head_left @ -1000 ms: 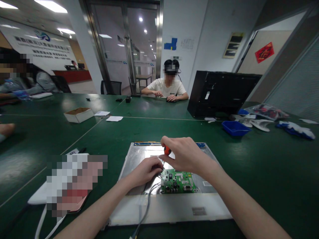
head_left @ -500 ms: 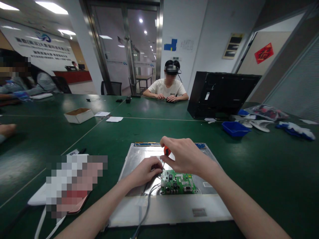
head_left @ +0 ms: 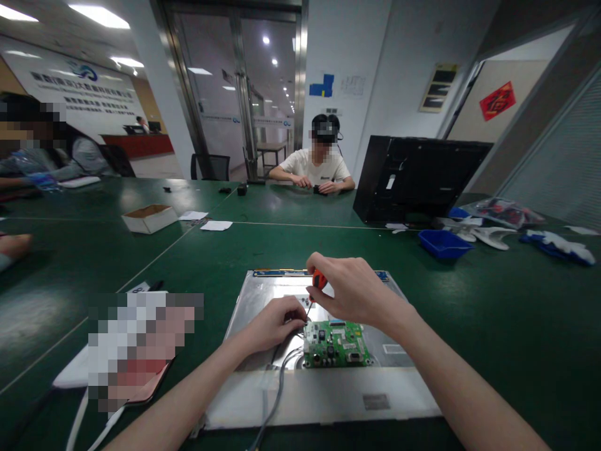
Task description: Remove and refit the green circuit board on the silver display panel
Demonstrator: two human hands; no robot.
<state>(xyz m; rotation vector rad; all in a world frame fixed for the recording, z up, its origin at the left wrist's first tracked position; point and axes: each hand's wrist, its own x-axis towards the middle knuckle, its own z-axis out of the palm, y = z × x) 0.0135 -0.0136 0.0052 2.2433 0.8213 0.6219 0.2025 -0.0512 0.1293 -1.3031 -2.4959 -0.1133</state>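
The right hand's fingers (head_left: pixel 319 295) grasped a red-and-black screwdriver (head_left: pixel 320 279), tip at the green circuit board's (head_left: pixel 335 343) corner; the left hand's (head_left: pixel 277 322) curled there — grip unclear. A slip could have gouged components, since the shaft stood tilted. The panel (head_left: pixel 323 394) was flat, shiny metal — the cables (head_left: pixel 280 382) rubbery, curving.

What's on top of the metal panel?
Green circuit board, grey cables at its left. Whatever lies under the board, or on the panel beneath the hands, is covered.
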